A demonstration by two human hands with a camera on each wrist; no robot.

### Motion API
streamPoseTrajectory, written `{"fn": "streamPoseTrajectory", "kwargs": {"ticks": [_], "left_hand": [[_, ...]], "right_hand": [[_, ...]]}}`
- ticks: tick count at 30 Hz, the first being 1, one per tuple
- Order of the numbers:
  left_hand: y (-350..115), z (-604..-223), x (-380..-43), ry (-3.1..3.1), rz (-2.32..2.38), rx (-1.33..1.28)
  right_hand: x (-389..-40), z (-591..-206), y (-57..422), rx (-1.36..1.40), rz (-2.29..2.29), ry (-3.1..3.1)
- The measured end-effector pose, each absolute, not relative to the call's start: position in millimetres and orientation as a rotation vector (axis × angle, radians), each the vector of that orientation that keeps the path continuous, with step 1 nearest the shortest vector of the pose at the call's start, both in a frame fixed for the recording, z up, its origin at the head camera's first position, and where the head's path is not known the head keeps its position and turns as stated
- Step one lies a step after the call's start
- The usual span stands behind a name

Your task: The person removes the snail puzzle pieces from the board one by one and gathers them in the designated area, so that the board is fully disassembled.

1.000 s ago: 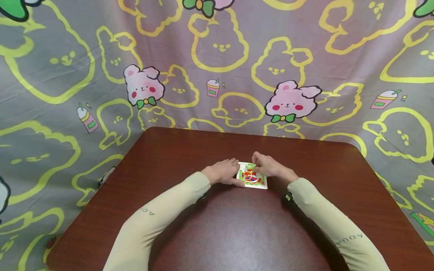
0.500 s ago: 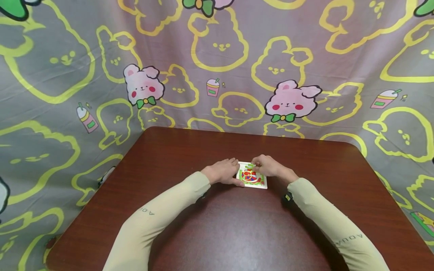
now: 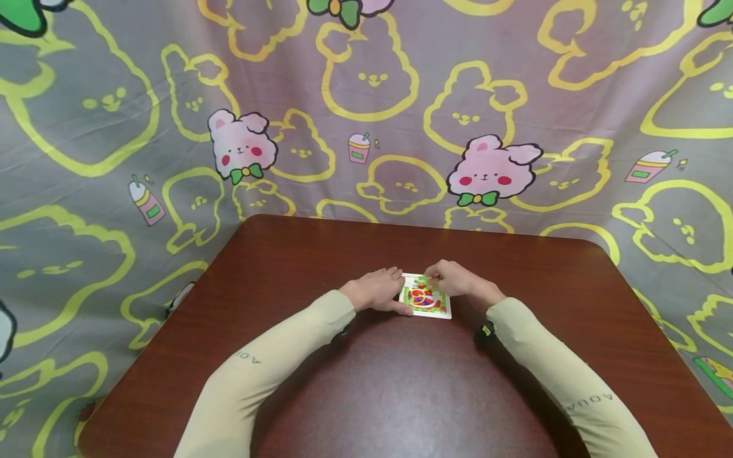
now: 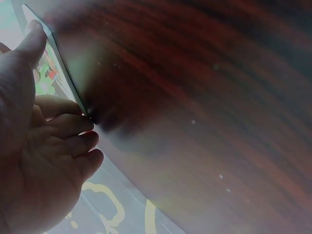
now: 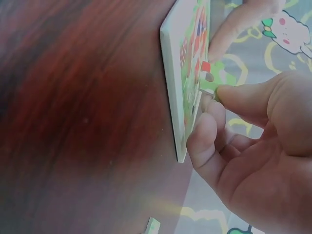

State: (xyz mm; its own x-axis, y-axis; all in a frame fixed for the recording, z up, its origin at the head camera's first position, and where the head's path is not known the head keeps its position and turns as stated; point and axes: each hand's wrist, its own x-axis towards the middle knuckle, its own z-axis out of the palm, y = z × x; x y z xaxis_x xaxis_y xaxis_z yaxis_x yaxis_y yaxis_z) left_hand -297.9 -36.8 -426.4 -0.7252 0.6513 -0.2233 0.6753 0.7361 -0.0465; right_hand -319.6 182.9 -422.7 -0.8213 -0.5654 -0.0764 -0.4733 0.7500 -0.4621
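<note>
A square jigsaw puzzle (image 3: pixel 422 314) with a white border and a red, blue and green picture lies on the table. My left hand (image 3: pixel 378 289) rests at its left side; in the left wrist view the thumb (image 4: pixel 33 44) lies on the white border and the fingers are at the edge. My right hand (image 3: pixel 455 280) is over the puzzle's far right part. Between its thumb and fingers it pinches a puzzle piece (image 5: pixel 220 78), green with a red patch, tilted up from the board. Part of the picture is hidden under my right hand.
The brown wooden table (image 3: pixel 366 381) has rounded corners. In the right wrist view a small light-green piece (image 5: pixel 153 225) lies on the table beyond the puzzle. A patterned cloth (image 3: pixel 309 83) hangs around the back and sides.
My right hand has come down slightly over the far right part of the puzzle, and its fingers have shifted a little. The left hand and the puzzle stay where they were.
</note>
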Motion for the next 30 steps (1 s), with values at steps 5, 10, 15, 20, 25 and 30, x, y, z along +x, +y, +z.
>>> {"fn": "streamPoseTrajectory", "kwargs": {"ticks": [5,10,15,20,25,30], "left_hand": [[-37,-426,-298,2.745,-0.184,1.065],[-38,-428,-298,2.751,-0.193,1.064],[-39,-429,-298,2.758,-0.209,1.089],[-40,-428,-296,2.765,-0.238,1.112],[-40,-427,-296,2.763,-0.243,1.121],[-41,-429,-297,2.761,-0.243,1.124]], "right_hand": [[-317,-421,188,-0.725,-0.708,2.728],[-317,-419,197,-0.655,-0.82,2.684],[-316,-416,207,-0.62,-0.92,2.642],[-315,-415,217,-0.608,-1.006,2.604],[-315,-415,227,-0.586,-1.06,2.581],[-316,-416,237,-0.543,-1.077,2.567]]}}
